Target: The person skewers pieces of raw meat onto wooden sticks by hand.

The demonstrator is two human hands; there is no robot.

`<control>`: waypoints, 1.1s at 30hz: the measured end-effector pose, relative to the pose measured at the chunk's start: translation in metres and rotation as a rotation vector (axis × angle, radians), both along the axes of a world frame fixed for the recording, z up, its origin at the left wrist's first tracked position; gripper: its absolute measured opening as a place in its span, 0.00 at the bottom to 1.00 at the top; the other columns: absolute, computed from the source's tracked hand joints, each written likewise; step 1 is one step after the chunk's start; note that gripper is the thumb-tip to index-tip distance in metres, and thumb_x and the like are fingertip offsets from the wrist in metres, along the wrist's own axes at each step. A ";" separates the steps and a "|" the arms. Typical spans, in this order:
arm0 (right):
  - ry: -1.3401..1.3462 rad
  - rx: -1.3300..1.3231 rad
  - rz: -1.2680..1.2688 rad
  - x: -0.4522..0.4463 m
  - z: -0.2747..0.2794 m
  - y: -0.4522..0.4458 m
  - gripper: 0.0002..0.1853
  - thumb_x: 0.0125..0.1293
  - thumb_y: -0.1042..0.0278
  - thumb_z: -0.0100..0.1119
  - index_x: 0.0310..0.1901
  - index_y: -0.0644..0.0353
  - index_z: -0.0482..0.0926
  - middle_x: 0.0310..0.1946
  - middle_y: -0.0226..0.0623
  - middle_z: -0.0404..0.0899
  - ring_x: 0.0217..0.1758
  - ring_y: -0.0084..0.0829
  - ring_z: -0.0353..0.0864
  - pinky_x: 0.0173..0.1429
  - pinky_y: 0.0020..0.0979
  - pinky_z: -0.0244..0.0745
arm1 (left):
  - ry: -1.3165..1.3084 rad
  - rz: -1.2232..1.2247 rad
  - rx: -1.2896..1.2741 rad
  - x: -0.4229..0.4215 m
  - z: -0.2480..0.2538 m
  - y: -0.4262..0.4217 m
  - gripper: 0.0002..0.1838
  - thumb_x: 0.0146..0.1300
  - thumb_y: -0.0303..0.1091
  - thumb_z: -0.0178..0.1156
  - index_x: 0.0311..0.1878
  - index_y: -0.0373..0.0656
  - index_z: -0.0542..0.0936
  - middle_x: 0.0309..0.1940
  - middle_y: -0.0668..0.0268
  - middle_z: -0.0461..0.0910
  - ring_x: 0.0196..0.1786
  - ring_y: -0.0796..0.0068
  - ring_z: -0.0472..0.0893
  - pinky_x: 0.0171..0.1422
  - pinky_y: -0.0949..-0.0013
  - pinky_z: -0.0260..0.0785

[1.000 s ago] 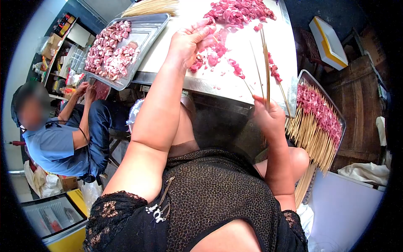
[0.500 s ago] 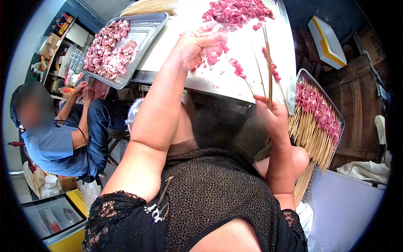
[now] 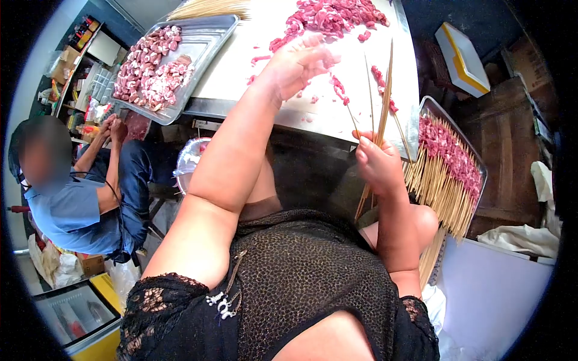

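Note:
My left hand (image 3: 301, 65) is over the white table (image 3: 226, 75), beside the upper end of a skewer of red meat (image 3: 339, 89). Its fingers are smeared by motion, and what they hold, if anything, cannot be made out. My right hand (image 3: 380, 161) is closed on thin wooden skewers (image 3: 384, 102) at the table's front edge; the meat skewer's stick runs down to its fingertips. Another meat skewer (image 3: 378, 77) rests on the table to the right. A heap of red meat strips (image 3: 334, 17) lies at the back, with small scraps around my left hand.
A metal tray (image 3: 211, 36) of pale meat pieces stands at left. Finished meat skewers (image 3: 448, 153) fill a tray at right. Bare sticks (image 3: 211, 8) lie at the back left. A person in blue (image 3: 72, 204) sits at left. A white-and-yellow box (image 3: 462, 59) stands at the back right.
My left hand has moved right and slightly toward me, closer to the skewer's upper end. My right hand has shifted slightly left, and the bunch of sticks in it leans more.

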State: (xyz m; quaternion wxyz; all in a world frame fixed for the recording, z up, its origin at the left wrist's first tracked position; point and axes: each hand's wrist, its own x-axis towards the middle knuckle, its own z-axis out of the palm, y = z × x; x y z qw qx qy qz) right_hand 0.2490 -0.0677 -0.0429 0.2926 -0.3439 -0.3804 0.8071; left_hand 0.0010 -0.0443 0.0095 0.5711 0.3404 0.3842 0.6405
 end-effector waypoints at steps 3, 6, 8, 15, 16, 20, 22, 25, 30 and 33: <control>-0.077 0.124 -0.036 -0.007 -0.005 -0.001 0.11 0.65 0.69 0.53 0.47 0.63 0.75 0.18 0.24 0.70 0.13 0.13 0.60 0.16 0.15 0.52 | -0.158 -0.021 -0.073 0.018 -0.007 0.004 0.14 0.68 0.36 0.48 0.51 0.37 0.70 0.40 0.54 0.79 0.46 0.66 0.79 0.46 0.63 0.74; -0.158 0.234 -0.035 -0.010 0.002 -0.007 0.11 0.66 0.69 0.53 0.47 0.64 0.76 0.19 0.24 0.71 0.16 0.13 0.61 0.20 0.15 0.55 | -0.264 0.014 -0.145 0.038 -0.012 0.004 0.14 0.70 0.40 0.45 0.46 0.38 0.69 0.33 0.59 0.75 0.39 0.68 0.76 0.42 0.62 0.73; -0.182 0.272 -0.037 -0.012 0.004 -0.012 0.11 0.66 0.72 0.52 0.47 0.67 0.75 0.20 0.23 0.70 0.19 0.12 0.64 0.23 0.14 0.55 | -0.446 0.116 -0.176 0.049 -0.016 0.006 0.14 0.70 0.42 0.43 0.39 0.39 0.67 0.22 0.69 0.67 0.25 0.74 0.71 0.34 0.67 0.72; -0.185 0.315 -0.087 -0.022 0.007 -0.027 0.11 0.66 0.69 0.53 0.47 0.64 0.76 0.19 0.24 0.70 0.18 0.13 0.63 0.21 0.15 0.56 | -0.422 0.171 -0.161 0.064 0.002 -0.002 0.19 0.69 0.51 0.42 0.44 0.42 0.64 0.19 0.72 0.56 0.18 0.82 0.53 0.20 0.74 0.47; -0.166 0.319 -0.112 -0.023 0.008 -0.029 0.11 0.66 0.69 0.52 0.48 0.64 0.76 0.19 0.24 0.70 0.18 0.13 0.63 0.21 0.15 0.56 | -0.428 0.171 -0.159 0.063 -0.002 -0.001 0.19 0.69 0.51 0.42 0.44 0.42 0.64 0.19 0.72 0.56 0.18 0.82 0.53 0.20 0.74 0.47; -0.237 0.321 -0.208 -0.019 0.028 -0.033 0.12 0.67 0.70 0.52 0.48 0.65 0.75 0.20 0.24 0.70 0.17 0.13 0.62 0.20 0.15 0.55 | -0.371 -0.017 -0.009 0.063 -0.003 -0.002 0.30 0.66 0.58 0.41 0.54 0.38 0.62 0.30 0.62 0.71 0.29 0.71 0.71 0.32 0.69 0.66; -0.219 0.334 -0.228 -0.015 0.029 -0.031 0.12 0.66 0.70 0.52 0.48 0.66 0.75 0.20 0.24 0.70 0.16 0.12 0.61 0.19 0.14 0.54 | -0.365 -0.039 -0.031 0.061 -0.002 -0.003 0.35 0.64 0.62 0.41 0.58 0.37 0.60 0.39 0.54 0.76 0.39 0.64 0.77 0.40 0.64 0.72; -0.224 0.407 -0.278 -0.008 0.031 -0.026 0.12 0.66 0.69 0.52 0.48 0.66 0.75 0.20 0.24 0.71 0.15 0.12 0.60 0.18 0.14 0.53 | -0.008 -0.010 -0.132 0.045 -0.003 -0.007 0.41 0.61 0.66 0.41 0.62 0.36 0.58 0.53 0.46 0.71 0.55 0.55 0.72 0.56 0.57 0.68; -0.237 0.440 -0.340 0.015 0.031 -0.011 0.13 0.67 0.69 0.52 0.49 0.67 0.74 0.20 0.25 0.71 0.15 0.11 0.60 0.18 0.14 0.52 | 0.239 0.352 -0.010 -0.044 0.001 0.000 0.19 0.68 0.35 0.50 0.57 0.36 0.70 0.41 0.60 0.78 0.40 0.75 0.78 0.44 0.74 0.74; -0.286 0.442 -0.334 0.021 0.033 -0.006 0.13 0.66 0.70 0.52 0.49 0.67 0.74 0.20 0.24 0.71 0.16 0.11 0.60 0.19 0.14 0.52 | 0.424 0.511 -0.164 -0.090 -0.013 -0.001 0.15 0.64 0.34 0.54 0.53 0.44 0.76 0.41 0.66 0.79 0.37 0.80 0.77 0.43 0.74 0.72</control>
